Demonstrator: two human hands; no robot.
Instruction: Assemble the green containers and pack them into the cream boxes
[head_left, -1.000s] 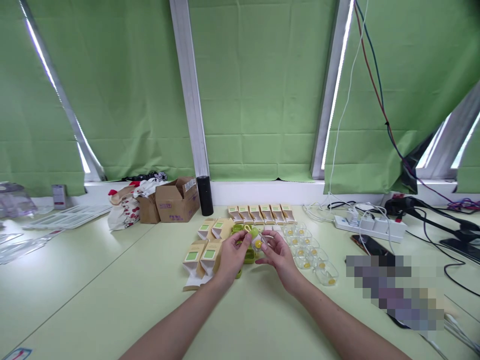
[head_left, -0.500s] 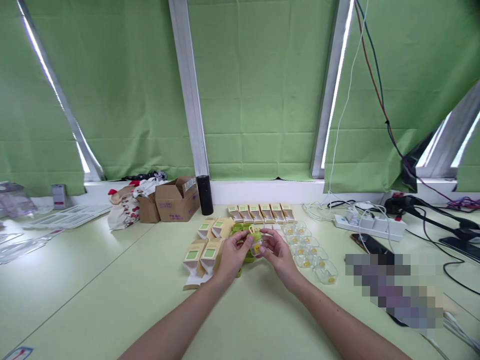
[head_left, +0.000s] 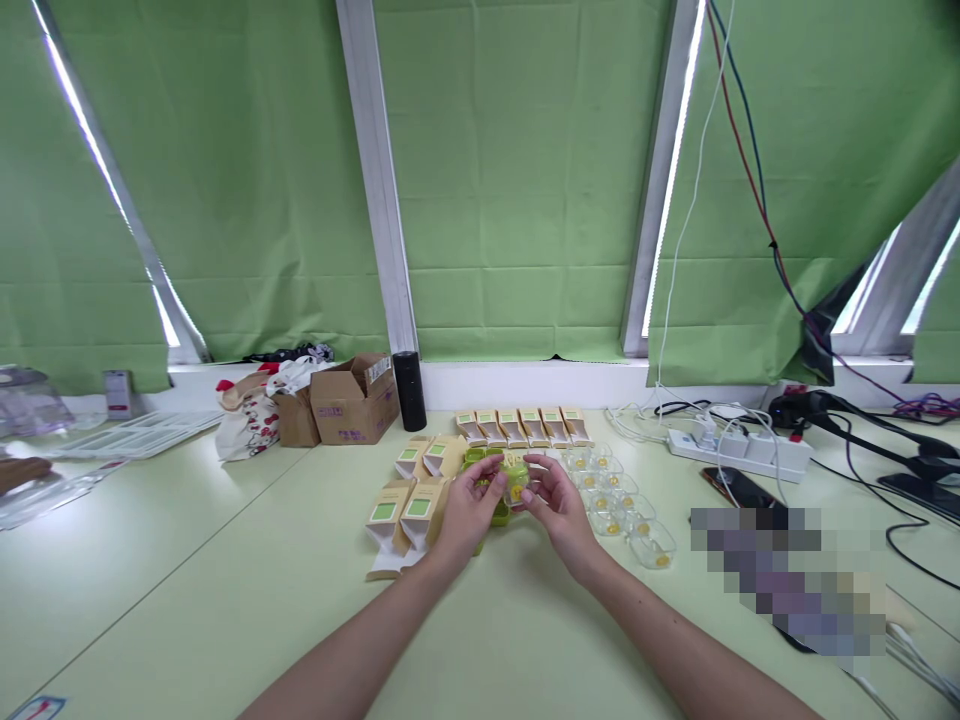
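Observation:
My left hand (head_left: 471, 500) and my right hand (head_left: 556, 500) are closed around a small clear container with a green lid (head_left: 516, 480). Its loop-like handle stands at the top, and a yellow mark shows on the clear body. Behind my hands lie green lids (head_left: 499, 514), partly hidden by my fingers. Clear cups with yellow marks (head_left: 611, 500) stand in rows just right of my right hand. Open cardboard boxes with green labels (head_left: 384, 512) lie beside my left hand, and a row of similar small boxes (head_left: 523, 428) stands farther back.
A brown carton (head_left: 352, 402), a patterned cloth bag (head_left: 251, 415) and a black cylinder (head_left: 409, 390) stand back left. To the right are a white power strip (head_left: 739, 452), a phone (head_left: 739, 486) and cables. What looks like another person's hand (head_left: 22, 473) reaches in at the left edge.
The container has turned slightly in my hands, with its loop handle now less distinct. A blurred hand-like shape has come in at the left edge.

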